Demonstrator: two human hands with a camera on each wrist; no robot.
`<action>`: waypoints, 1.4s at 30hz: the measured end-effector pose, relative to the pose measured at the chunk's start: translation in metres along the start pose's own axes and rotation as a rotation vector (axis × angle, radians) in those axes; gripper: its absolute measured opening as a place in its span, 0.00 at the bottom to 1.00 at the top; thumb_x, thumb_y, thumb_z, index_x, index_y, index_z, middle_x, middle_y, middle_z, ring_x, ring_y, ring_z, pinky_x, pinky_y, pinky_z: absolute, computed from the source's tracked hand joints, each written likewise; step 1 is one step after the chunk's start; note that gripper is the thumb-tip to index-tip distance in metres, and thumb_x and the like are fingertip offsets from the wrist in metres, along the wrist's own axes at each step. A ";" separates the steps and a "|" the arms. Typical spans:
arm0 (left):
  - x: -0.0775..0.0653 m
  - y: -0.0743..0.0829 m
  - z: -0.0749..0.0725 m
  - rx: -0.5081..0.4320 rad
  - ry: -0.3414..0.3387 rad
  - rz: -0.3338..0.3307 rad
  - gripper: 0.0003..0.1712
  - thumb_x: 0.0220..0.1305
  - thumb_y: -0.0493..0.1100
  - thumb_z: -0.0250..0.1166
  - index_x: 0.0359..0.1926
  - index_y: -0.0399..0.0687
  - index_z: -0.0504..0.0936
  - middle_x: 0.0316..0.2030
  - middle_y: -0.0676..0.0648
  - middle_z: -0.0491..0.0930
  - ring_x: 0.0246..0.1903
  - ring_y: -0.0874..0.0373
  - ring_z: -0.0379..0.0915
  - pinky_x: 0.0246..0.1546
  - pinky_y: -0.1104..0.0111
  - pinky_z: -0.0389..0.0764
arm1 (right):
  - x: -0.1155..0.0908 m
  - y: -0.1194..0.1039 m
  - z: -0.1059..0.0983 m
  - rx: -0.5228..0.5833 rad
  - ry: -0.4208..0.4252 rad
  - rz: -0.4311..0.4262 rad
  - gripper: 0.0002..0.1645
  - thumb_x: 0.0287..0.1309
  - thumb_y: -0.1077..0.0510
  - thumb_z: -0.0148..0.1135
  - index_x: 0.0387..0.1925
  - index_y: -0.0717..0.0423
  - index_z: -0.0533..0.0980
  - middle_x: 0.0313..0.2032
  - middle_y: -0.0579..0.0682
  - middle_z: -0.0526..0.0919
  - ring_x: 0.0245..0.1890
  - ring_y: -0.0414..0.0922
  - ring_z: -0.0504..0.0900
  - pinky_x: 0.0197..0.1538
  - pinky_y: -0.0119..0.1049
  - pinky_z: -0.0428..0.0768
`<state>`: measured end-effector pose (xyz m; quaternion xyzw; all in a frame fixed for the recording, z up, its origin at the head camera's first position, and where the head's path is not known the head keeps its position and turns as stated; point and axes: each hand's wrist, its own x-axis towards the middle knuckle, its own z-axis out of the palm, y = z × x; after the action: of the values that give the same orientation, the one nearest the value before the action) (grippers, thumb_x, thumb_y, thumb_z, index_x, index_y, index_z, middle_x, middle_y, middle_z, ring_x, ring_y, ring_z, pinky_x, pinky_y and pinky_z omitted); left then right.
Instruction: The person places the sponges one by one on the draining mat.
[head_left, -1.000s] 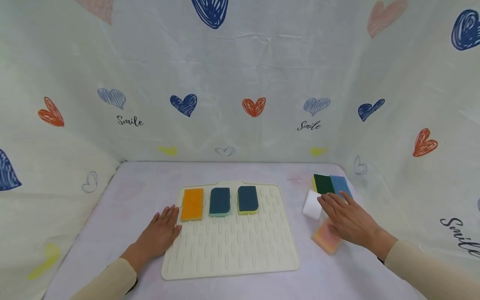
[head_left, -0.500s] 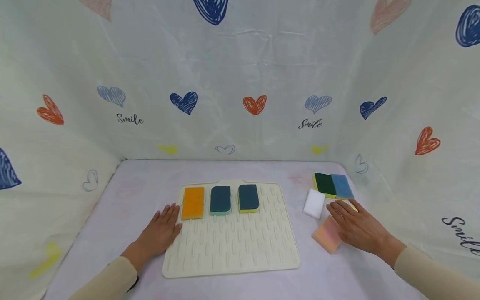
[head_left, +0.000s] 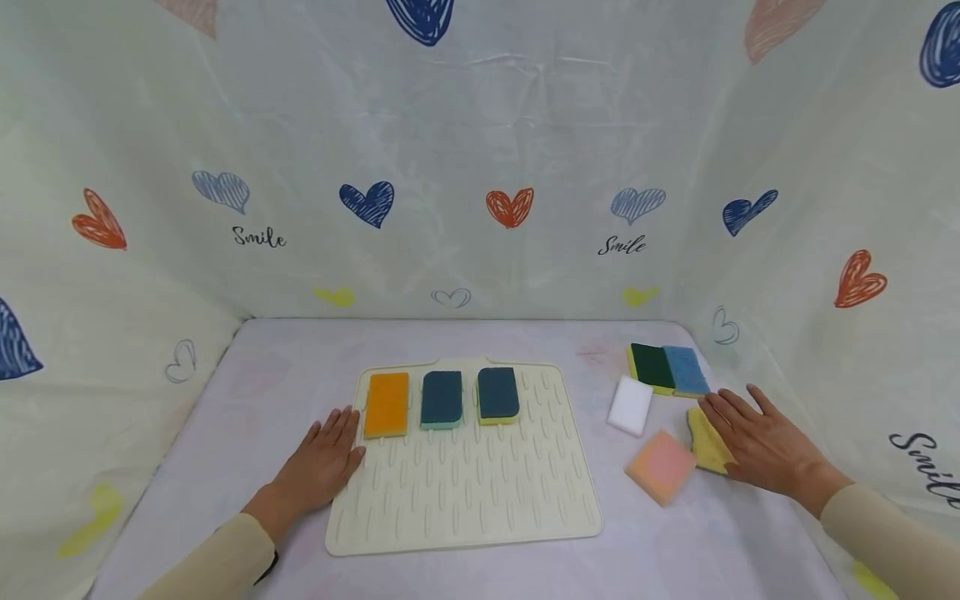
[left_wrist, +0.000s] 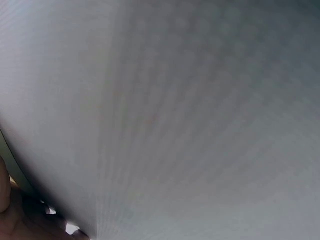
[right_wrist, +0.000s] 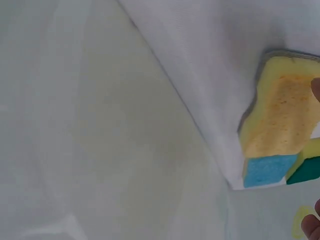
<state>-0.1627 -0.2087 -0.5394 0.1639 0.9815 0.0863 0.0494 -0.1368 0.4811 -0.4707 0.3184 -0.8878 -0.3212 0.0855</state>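
My left hand (head_left: 318,457) rests with straight fingers along the left edge of a cream ridged mat (head_left: 465,492). On the mat's upper part lie an orange sponge (head_left: 386,405) and two dark-blue-topped sponges, one with a teal base (head_left: 442,399) and one with a yellow base (head_left: 498,395). To the right of the mat, my right hand (head_left: 768,442) is palm down with extended fingers and partly covers a yellow wavy-edged sponge (head_left: 705,442). In the right wrist view this yellow sponge (right_wrist: 277,110) shows a grey backing, with fingertips at the right border.
Beside the right hand lie a pink-and-orange sponge (head_left: 663,467), a white sponge (head_left: 630,407), a dark green-topped sponge (head_left: 652,367) and a blue one (head_left: 685,370). A curtain (head_left: 450,125) printed with hearts encloses the table (head_left: 247,400) at the back and sides.
My right hand has moved right, away from the white and pink sponges, uncovering them and part of the yellow sponge. The left hand has stayed in place.
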 end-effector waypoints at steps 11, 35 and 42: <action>0.001 -0.003 0.002 0.005 0.003 0.003 0.41 0.82 0.52 0.54 0.80 0.28 0.54 0.80 0.29 0.56 0.80 0.31 0.51 0.77 0.35 0.55 | -0.002 -0.003 0.019 0.071 -0.164 0.069 0.60 0.42 0.29 0.77 0.70 0.61 0.73 0.70 0.62 0.76 0.71 0.64 0.71 0.74 0.71 0.63; 0.000 0.002 -0.003 -0.010 -0.001 0.003 0.41 0.82 0.51 0.54 0.80 0.27 0.54 0.79 0.28 0.56 0.79 0.31 0.51 0.77 0.35 0.55 | 0.020 0.001 0.035 0.254 -0.166 0.152 0.63 0.37 0.43 0.83 0.70 0.67 0.64 0.67 0.67 0.74 0.68 0.66 0.71 0.70 0.78 0.62; -0.001 0.001 -0.003 -0.026 0.004 0.015 0.40 0.83 0.51 0.53 0.80 0.26 0.55 0.79 0.28 0.57 0.79 0.30 0.51 0.77 0.35 0.54 | 0.023 0.006 0.031 0.309 -0.047 0.225 0.63 0.35 0.44 0.86 0.67 0.68 0.63 0.59 0.70 0.73 0.59 0.67 0.72 0.65 0.72 0.73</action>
<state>-0.1618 -0.2090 -0.5366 0.1702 0.9791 0.0999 0.0487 -0.1688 0.4861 -0.4925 0.2188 -0.9583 -0.1770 0.0502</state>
